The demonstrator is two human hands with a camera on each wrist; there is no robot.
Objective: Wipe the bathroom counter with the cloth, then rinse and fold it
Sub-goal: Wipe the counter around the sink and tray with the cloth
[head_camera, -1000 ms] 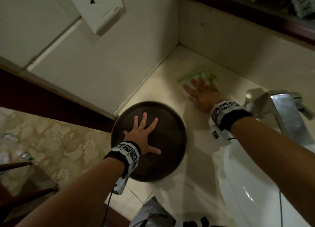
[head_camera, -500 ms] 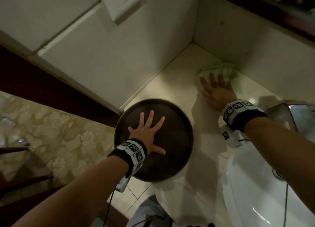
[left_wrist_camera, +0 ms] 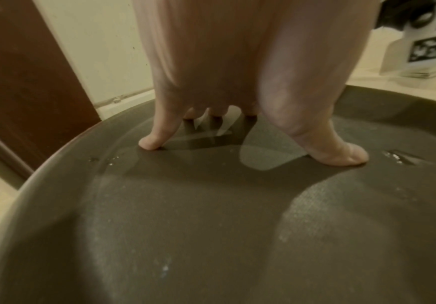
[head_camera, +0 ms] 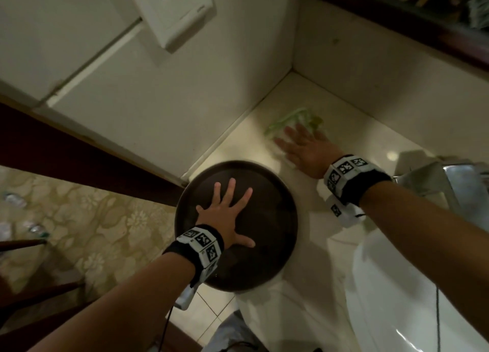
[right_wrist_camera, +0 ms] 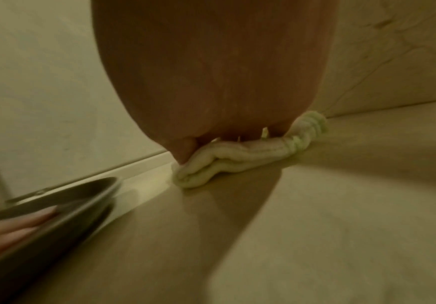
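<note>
Item 1, my right hand (head_camera: pixel 308 150): arm reaching forward toward the back corner, palm down, fingers straight and spread, pressing flat on the cloth (head_camera: pixel 293 120). Nothing is curled round it; the hand is wide and simply bears down. In the right wrist view the heel of the palm sits above the fabric and the fingertips are hidden under it.

Item 2, my left hand (head_camera: pixel 227 214): palm down, fingers splayed wide, thumb out to the right, resting on the floor of the round dark tray (head_camera: pixel 275 193). The left wrist view shows the little finger and thumb tips touching the tray's wet-looking surface. It holds nothing.

Item 3, edges and room: the cloth lies on the desk (head_camera: pixel 354 129) near the corner where the side wall (head_camera: pixel 211 92) meets the back wall, just beside the side wall's base. Bare desk runs between the cloth and the tray, and more to the right toward the faucet (head_camera: pixel 447 182). The white basin (head_camera: pixel 397 293) borders the desk at lower right. The tray overhangs the desk's left front edge, above the patterned floor (head_camera: pixel 92 214). A socket plate (head_camera: pixel 174 5) sits high on the side wall.

Item 4, the cloth: pale, white with green edging, bunched in soft folds; one ribbed, rolled end pokes out past my palm in the right wrist view. Blurred in the head view.
</note>
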